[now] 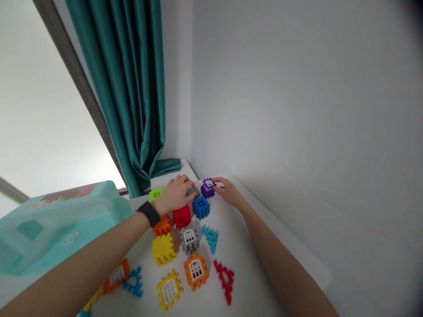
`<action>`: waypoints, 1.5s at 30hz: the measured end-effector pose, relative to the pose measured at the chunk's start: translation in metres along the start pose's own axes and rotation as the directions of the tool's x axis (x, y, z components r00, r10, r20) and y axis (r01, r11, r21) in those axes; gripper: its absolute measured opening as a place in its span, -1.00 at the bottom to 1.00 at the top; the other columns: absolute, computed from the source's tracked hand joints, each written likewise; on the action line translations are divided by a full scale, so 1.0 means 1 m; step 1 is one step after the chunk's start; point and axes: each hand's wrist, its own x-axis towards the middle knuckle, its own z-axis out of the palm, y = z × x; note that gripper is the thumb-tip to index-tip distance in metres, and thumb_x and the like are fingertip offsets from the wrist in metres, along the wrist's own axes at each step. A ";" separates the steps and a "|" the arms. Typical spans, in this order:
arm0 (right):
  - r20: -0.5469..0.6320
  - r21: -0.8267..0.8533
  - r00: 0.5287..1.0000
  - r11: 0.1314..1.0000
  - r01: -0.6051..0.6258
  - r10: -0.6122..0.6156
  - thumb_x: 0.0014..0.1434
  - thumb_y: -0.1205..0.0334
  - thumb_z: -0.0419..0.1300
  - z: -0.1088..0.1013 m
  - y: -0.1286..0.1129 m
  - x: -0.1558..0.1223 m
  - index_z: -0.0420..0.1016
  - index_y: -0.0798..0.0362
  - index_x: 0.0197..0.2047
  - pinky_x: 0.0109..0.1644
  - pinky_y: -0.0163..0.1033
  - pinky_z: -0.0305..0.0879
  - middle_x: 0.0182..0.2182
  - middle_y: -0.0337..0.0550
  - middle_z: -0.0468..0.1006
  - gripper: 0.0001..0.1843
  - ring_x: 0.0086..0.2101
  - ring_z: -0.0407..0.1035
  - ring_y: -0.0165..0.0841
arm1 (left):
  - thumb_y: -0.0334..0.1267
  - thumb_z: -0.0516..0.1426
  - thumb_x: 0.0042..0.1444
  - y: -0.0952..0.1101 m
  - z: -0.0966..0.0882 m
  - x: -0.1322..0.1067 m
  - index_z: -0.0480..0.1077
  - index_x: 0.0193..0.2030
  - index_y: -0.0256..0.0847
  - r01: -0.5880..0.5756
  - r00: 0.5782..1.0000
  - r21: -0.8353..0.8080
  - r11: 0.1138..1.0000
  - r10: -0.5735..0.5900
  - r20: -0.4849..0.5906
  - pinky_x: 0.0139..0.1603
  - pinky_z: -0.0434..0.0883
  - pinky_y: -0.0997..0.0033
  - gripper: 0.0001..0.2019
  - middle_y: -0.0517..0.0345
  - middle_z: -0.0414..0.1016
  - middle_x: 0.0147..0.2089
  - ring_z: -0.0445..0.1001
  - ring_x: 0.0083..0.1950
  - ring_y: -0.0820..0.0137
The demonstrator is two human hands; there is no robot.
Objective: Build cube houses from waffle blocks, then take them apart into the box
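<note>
My left hand, with a black watch on the wrist, rests fingers curled over a grey toothed block at the far end of the white table. My right hand pinches a purple cube just to the right of it. The two pieces touch. Close below them sit a blue cube and a red cube. A lime green piece lies left of my left hand.
Orange, yellow and grey cubes, flat window tiles and triangle pieces are scattered nearer me. A teal plastic box stands at the left. A teal curtain and white wall close the far side.
</note>
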 end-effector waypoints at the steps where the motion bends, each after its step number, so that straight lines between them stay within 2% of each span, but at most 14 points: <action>1: 0.009 0.002 1.000 1.000 -0.003 0.003 0.16 0.30 0.20 0.000 0.002 0.000 0.52 -0.10 -0.01 -0.03 -0.06 0.43 0.01 -0.14 0.58 -0.69 0.01 0.42 -0.22 | -0.09 0.09 0.27 0.000 0.001 0.001 0.44 -0.01 -0.14 0.000 1.000 -0.005 1.000 0.000 -0.006 0.13 0.33 0.03 -0.74 -0.02 0.39 0.04 0.36 0.13 0.10; 6: 0.033 0.005 0.999 1.000 -0.021 0.021 0.15 0.31 0.20 0.001 0.008 -0.002 0.52 -0.08 0.00 0.06 -0.04 0.36 -0.02 -0.14 0.59 -0.67 0.02 0.42 -0.22 | -0.13 0.08 0.27 0.001 0.006 0.007 0.43 0.00 -0.16 -0.022 0.997 -0.012 1.000 0.021 -0.075 0.15 0.32 0.04 -0.75 -0.04 0.37 0.09 0.34 0.16 0.10; 11: 0.041 0.008 0.999 1.000 -0.022 0.022 0.15 0.30 0.21 0.004 0.010 -0.001 0.52 -0.08 0.00 0.13 -0.02 0.32 -0.05 -0.17 0.60 -0.67 0.01 0.43 -0.23 | -0.14 0.08 0.26 0.004 0.006 0.010 0.43 -0.01 -0.14 -0.033 0.995 -0.010 0.999 0.032 -0.094 0.14 0.32 0.04 -0.76 -0.03 0.36 0.09 0.34 0.15 0.10; 45: 0.032 0.033 0.999 0.999 -0.014 0.013 0.12 0.33 0.21 0.009 0.010 -0.002 0.53 -0.04 -0.04 0.19 -0.04 0.31 -0.06 -0.16 0.62 -0.69 -0.01 0.47 -0.26 | -0.14 0.09 0.26 0.001 0.010 0.005 0.43 -0.02 -0.13 -0.029 0.998 -0.022 0.999 0.028 -0.048 0.14 0.32 0.05 -0.77 -0.02 0.38 0.07 0.34 0.13 0.12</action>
